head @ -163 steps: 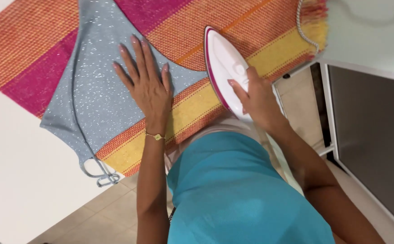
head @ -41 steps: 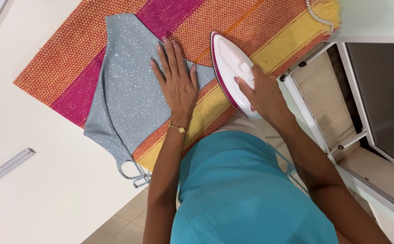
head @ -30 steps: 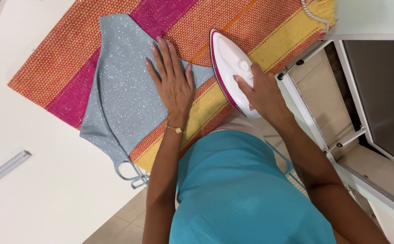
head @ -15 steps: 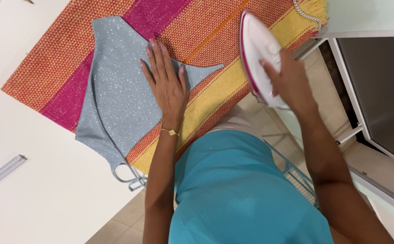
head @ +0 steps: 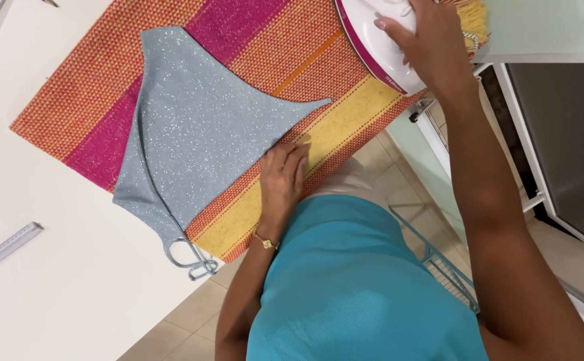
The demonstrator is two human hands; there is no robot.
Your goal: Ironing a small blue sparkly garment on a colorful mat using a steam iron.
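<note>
A sparkly light-blue strappy top (head: 198, 134) lies flat on a striped orange, pink and yellow woven mat (head: 105, 87). My left hand (head: 282, 175) rests flat on the mat's yellow stripe by the near edge, fingertips touching the garment's lower edge. My right hand (head: 420, 41) grips a white and pink iron (head: 372, 40), held at the mat's far right corner, off the garment. The top's thin straps (head: 191, 261) hang over the mat's near corner onto the white table.
The mat lies on a white table (head: 58, 287). A metal ruler (head: 4, 251) lies at the left. A dark-fronted cabinet or appliance (head: 566, 147) stands to the right, with a wire rack (head: 449, 274) on the tiled floor below.
My right hand lifted the iron from beside the garment and carried it to the mat's far right corner. My left hand slid off the garment toward me to its lower edge.
</note>
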